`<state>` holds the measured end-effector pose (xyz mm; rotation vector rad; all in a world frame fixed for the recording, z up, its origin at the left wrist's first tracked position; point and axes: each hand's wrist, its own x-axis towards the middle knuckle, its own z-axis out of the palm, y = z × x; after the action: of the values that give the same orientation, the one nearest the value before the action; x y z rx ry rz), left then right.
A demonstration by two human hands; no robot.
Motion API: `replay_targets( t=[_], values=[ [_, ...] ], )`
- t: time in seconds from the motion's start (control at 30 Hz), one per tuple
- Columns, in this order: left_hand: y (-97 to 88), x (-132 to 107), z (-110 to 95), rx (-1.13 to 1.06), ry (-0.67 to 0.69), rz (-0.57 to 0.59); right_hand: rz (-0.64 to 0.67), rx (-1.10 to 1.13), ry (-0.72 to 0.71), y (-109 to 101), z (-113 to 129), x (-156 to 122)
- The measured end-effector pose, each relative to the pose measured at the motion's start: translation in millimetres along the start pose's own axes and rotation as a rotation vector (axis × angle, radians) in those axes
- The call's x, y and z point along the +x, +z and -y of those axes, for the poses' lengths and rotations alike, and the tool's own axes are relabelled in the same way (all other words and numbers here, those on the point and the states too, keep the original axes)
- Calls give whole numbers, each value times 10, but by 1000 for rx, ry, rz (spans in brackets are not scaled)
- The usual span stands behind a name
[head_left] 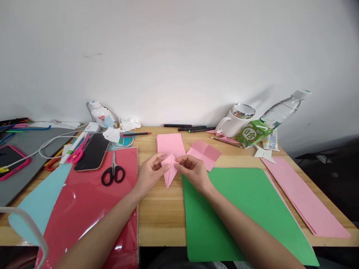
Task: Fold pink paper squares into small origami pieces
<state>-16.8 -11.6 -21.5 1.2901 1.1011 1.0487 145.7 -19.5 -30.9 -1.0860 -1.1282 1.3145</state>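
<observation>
A small pink paper [169, 171], folded to a downward point, is held over the wooden table [162, 213] between both hands. My left hand [150, 172] pinches its left upper edge with closed fingers. My right hand [193, 171] pinches its right upper edge, fingers curled. Just behind lie a flat pink sheet [169, 144] and a creased pink piece [204, 152].
A red sheet [92, 209] with black scissors [113, 172] lies left, with a phone [94, 153] and a light blue sheet [39, 203]. A green sheet [246, 209] and pink strips [303, 198] lie right. At the back stand a white mug [234, 121], a water bottle [283, 110] and markers [190, 127].
</observation>
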Motion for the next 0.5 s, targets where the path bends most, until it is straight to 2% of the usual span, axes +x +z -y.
replay_targets(
  t=[0.1,0.2,0.33,0.5],
  values=[
    [3,-6,-40,8,38,-38,-11,9,-7,4,20,-8],
    [1,-14,-53,94,64,-57,39,17,7,4,22,-14],
    [-4,-25,-66,162,30,-68,63,-16,26,-5,4,-14],
    [-15,-32,-89,181,-4,-89,11,-113,-29,-9,-27,-38]
  ],
)
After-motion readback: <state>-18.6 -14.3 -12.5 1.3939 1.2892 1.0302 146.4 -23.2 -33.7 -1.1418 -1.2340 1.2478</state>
